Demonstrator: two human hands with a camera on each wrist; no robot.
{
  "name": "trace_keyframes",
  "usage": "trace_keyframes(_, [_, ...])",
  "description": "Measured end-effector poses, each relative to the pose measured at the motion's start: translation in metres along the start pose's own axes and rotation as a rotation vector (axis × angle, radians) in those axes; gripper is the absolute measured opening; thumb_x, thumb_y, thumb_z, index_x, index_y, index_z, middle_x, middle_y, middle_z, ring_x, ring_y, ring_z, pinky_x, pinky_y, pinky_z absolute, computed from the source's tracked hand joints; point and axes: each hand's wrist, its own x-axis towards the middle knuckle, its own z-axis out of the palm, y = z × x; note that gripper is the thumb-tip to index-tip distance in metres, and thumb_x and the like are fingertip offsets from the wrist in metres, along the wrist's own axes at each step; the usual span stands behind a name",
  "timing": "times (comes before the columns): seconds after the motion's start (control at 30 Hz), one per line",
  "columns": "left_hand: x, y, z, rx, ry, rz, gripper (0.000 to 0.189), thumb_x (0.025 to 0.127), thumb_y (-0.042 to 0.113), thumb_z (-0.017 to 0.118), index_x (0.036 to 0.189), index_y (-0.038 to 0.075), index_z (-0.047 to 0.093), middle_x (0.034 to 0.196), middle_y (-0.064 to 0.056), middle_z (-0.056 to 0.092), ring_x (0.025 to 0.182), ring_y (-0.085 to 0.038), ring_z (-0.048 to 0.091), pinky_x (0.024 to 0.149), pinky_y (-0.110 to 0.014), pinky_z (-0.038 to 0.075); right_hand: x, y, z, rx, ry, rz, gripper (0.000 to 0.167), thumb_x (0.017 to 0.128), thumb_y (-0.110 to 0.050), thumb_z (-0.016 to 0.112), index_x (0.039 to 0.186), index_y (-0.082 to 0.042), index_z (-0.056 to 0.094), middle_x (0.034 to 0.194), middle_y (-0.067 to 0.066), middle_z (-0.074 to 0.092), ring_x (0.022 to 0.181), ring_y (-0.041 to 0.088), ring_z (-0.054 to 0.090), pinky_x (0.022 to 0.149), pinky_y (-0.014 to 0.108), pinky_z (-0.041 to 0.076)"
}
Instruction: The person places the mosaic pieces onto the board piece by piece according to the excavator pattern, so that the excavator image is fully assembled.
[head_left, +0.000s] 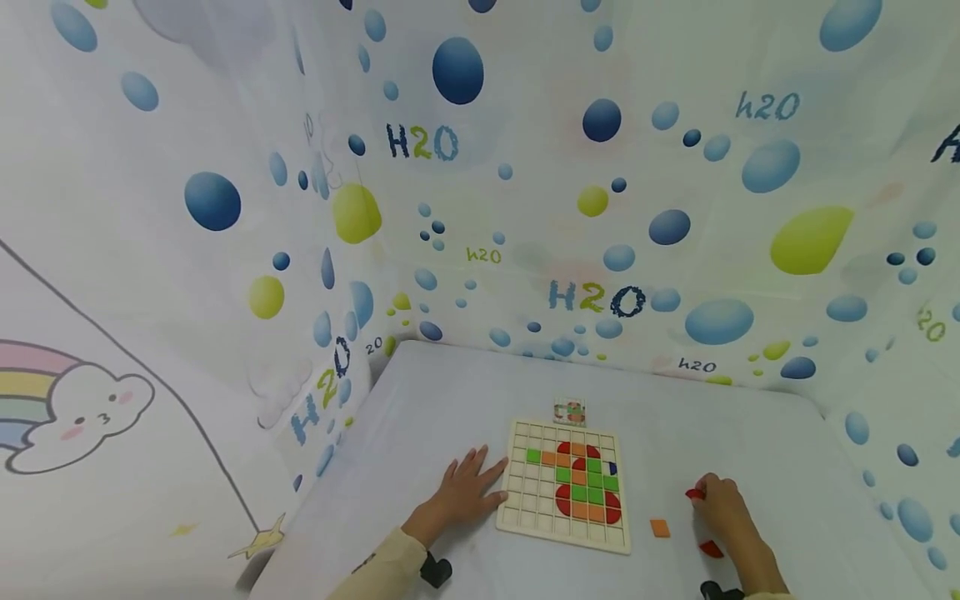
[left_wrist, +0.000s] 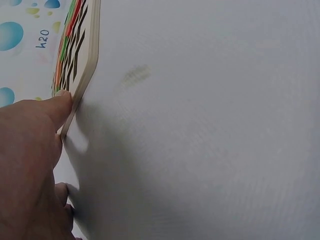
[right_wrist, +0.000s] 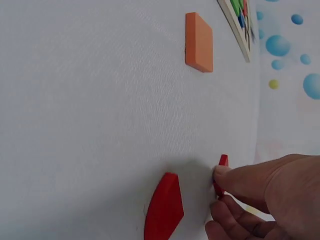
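Observation:
A pale wooden grid board [head_left: 525,508] lies on the table, with red, green, orange and blue tiles set in its squares. My left hand [head_left: 467,492] is spread at the board's left side, fingers extended. In the left wrist view the thumb [left_wrist: 61,106] touches the board's edge. To the right of the board, my right hand [head_left: 726,506] pinches a red quarter-circle tile [right_wrist: 223,160] between thumb and fingers, close over the table. Another red curved tile [right_wrist: 164,207] lies near that hand. An orange square tile [head_left: 659,528] rests between the board and the right hand.
Just behind the board lies a small picture card [head_left: 570,412] with a coloured pattern. The white table [head_left: 450,383] meets a wall covering [head_left: 525,200] printed with bubbles at the back. Dark wrist straps [head_left: 436,570] show at the front.

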Motion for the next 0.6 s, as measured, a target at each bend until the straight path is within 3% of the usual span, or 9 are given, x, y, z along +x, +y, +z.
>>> trace_keyframes(0.27, [0.000, 0.001, 0.000, -0.010, 0.005, 0.002, 0.065, 0.107, 0.052, 0.055, 0.164, 0.024, 0.041, 0.173, -0.020, 0.026, 0.160, -0.043, 0.023, 0.125, -0.069, 0.019, 0.013, -0.024, 0.007, -0.047, 0.123, -0.067, 0.020, 0.096, 0.005, 0.067, 0.102, 0.018, 0.053, 0.093, 0.034, 0.053, 0.084, 0.046, 0.060, 0.075, 0.057, 0.055])
trace_keyframes(0.6, [0.000, -0.002, 0.003, -0.020, 0.007, 0.008, 0.064, 0.107, 0.052, 0.055, 0.164, 0.024, 0.041, 0.173, -0.020, 0.025, 0.160, -0.044, 0.021, 0.125, -0.069, 0.018, 0.052, -0.088, 0.028, -0.051, 0.107, -0.093, 0.019, 0.099, -0.001, 0.066, 0.102, 0.014, 0.055, 0.094, 0.029, 0.055, 0.084, 0.039, 0.060, 0.079, 0.054, 0.055])
